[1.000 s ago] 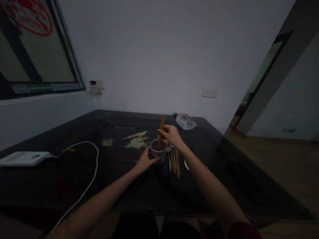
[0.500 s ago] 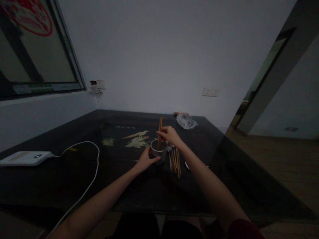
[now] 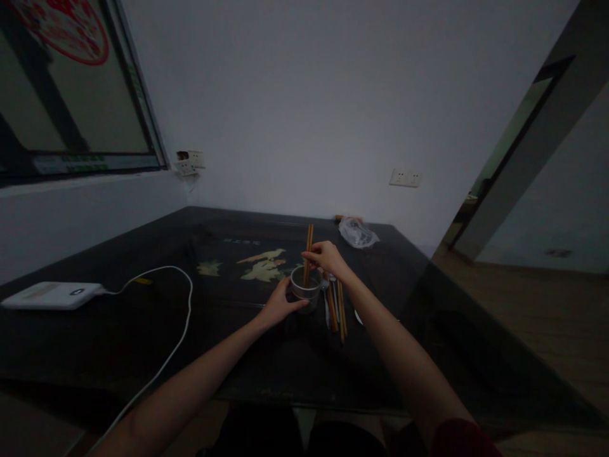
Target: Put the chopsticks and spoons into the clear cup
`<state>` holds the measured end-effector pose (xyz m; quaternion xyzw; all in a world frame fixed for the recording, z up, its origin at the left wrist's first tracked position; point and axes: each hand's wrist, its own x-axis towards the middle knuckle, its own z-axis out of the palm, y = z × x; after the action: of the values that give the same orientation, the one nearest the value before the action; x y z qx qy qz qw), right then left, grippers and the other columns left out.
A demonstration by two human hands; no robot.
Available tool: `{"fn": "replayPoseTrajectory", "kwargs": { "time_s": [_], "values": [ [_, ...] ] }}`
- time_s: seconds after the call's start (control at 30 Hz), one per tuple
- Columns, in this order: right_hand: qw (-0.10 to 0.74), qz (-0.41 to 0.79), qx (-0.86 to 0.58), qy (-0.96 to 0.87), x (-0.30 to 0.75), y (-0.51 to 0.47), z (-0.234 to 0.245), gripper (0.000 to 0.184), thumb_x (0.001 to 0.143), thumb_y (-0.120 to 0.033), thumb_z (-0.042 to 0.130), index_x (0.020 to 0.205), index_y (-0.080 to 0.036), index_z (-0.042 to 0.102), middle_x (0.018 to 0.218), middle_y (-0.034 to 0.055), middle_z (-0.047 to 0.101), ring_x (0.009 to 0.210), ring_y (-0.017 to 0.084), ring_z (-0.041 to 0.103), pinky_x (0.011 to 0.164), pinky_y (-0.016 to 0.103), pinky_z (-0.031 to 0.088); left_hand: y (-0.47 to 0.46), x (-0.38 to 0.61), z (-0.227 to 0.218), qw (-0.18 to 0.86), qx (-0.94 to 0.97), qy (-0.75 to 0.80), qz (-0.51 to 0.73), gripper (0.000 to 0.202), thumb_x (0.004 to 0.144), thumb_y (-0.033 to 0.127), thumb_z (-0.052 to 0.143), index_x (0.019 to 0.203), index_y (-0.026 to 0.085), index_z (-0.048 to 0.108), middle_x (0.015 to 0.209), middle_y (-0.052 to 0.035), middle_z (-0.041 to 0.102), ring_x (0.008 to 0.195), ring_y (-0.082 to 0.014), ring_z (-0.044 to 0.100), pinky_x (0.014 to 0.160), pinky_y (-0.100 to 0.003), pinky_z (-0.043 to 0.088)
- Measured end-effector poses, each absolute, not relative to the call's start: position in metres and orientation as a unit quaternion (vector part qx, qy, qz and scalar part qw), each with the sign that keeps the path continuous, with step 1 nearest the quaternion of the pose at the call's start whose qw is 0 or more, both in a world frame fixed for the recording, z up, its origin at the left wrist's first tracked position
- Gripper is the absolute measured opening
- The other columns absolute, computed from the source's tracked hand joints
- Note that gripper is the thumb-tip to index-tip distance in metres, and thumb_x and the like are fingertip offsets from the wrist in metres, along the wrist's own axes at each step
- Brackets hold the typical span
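Observation:
A clear round container (image 3: pixel 305 293) stands on the dark table, with my left hand (image 3: pixel 280 304) wrapped around its left side. My right hand (image 3: pixel 326 258) pinches a pair of wooden chopsticks (image 3: pixel 309 246) near their middle. They stand almost upright, their lower ends inside the container. Just right of it, several more chopsticks (image 3: pixel 342 317) lie on the table beside a metal spoon (image 3: pixel 326 304). Part of a small white object (image 3: pixel 358 317) shows by my right forearm, which hides the rest of it.
A white power bank (image 3: pixel 52 296) lies at the left, its white cable (image 3: pixel 189 298) curving over the table (image 3: pixel 228 355) toward me. A crumpled clear plastic bag (image 3: pixel 358 233) rests near the wall at the back. Wall sockets (image 3: pixel 405 178) are above it.
The view has shifted slightly. My hands, the chopsticks and the container keep nearly the same positions relative to each other.

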<state>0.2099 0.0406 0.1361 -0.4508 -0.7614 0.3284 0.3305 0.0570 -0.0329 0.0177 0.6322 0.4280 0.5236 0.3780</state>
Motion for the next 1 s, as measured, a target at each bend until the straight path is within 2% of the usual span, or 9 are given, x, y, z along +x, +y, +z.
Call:
{"fn": "replayPoseTrajectory", "kwargs": {
  "time_s": [0.3,0.5,0.7,0.9,1.0],
  "values": [
    [0.317,0.287,-0.461,-0.777,0.211,0.053,0.131,0.024,0.077,-0.032,0.065,0.066,-0.011,0.068,0.049,-0.0012,0.059,0.048,0.009,0.056,0.046,0.016,0.039,-0.034,0.058,0.024,0.416,0.612,0.422,0.524,0.072,0.061,0.028,0.079,0.124,0.014,0.046,0.127,-0.0168,0.052,0.116,-0.0298,0.053,0.098,-0.047,0.043],
    [0.325,0.333,-0.450,-0.762,0.213,0.059,0.123,0.026,0.077,-0.035,0.065,0.071,-0.011,0.070,0.054,0.0000,0.063,0.047,0.008,0.054,0.047,0.017,0.039,-0.030,0.055,0.017,0.418,0.616,0.418,0.521,0.074,0.061,0.027,0.080,0.126,0.016,0.046,0.128,-0.0149,0.054,0.117,-0.0295,0.053,0.101,-0.048,0.040],
    [0.393,0.347,-0.438,-0.730,0.234,0.053,0.125,0.030,0.078,-0.038,0.062,0.088,-0.011,0.070,0.070,0.0041,0.068,0.051,0.009,0.055,0.046,0.018,0.039,-0.029,0.054,0.016,0.418,0.623,0.413,0.517,0.075,0.063,0.030,0.079,0.128,0.016,0.044,0.132,-0.0162,0.051,0.120,-0.0295,0.051,0.103,-0.048,0.039],
    [0.474,0.361,-0.421,-0.684,0.286,0.017,0.132,0.038,0.074,-0.048,0.060,0.086,-0.012,0.069,0.070,0.0041,0.066,0.054,0.011,0.054,0.044,0.019,0.038,-0.030,0.055,0.019,0.423,0.622,0.414,0.512,0.078,0.064,0.031,0.078,0.131,0.016,0.040,0.133,-0.0164,0.050,0.121,-0.0288,0.050,0.102,-0.046,0.040],
    [0.504,0.375,-0.421,-0.654,0.315,-0.004,0.122,0.041,0.072,-0.051,0.061,0.085,-0.013,0.069,0.069,0.0046,0.066,0.052,0.010,0.052,0.043,0.020,0.037,-0.032,0.055,0.021,0.422,0.623,0.425,0.503,0.078,0.065,0.032,0.078,0.131,0.017,0.039,0.132,-0.0165,0.050,0.121,-0.0295,0.050,0.102,-0.047,0.040]
  ]
}}
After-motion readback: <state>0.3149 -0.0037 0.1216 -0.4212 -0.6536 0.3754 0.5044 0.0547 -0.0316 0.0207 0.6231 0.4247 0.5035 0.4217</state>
